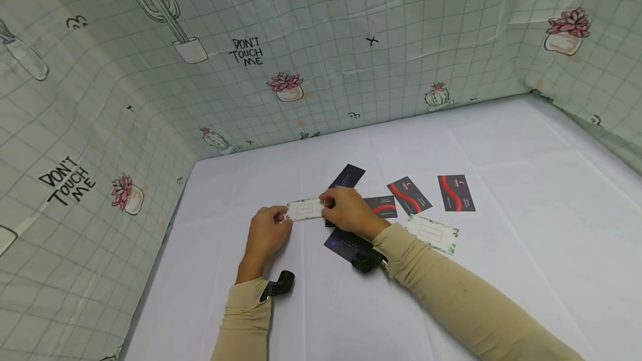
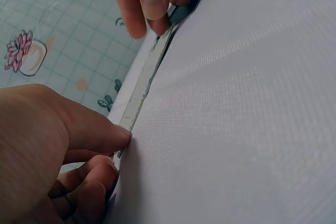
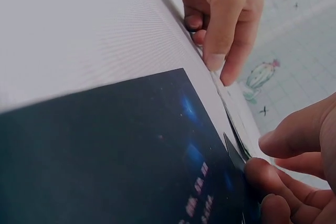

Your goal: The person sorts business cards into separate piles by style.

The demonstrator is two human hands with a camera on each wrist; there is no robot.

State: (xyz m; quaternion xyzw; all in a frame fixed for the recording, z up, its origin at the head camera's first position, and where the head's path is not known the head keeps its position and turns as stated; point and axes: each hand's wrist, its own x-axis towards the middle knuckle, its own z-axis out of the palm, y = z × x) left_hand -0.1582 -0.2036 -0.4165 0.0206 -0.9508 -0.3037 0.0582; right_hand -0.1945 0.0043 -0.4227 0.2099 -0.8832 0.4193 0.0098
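A white card with a leafy green border (image 1: 305,209) lies level between both hands, seen nearly edge-on in the left wrist view. My left hand (image 1: 264,234) pinches its left end between thumb and fingers. At the other end, my right hand (image 1: 349,211) pinches the card's right edge. Below and behind the right hand are dark blue cards: one blue card (image 1: 351,176) sticks out above it, another dark card (image 3: 105,145) spreads large across the right wrist view. A black card with a red wave (image 1: 383,206) is partly covered by the right hand.
To the right lie a tilted black-and-red card (image 1: 409,195), an upright black-and-red card (image 1: 456,193) and a second white leafy card (image 1: 435,234), partly behind the right sleeve. A white cloth covers the table (image 1: 336,316). Printed curtains (image 1: 321,60) stand around its back and sides.
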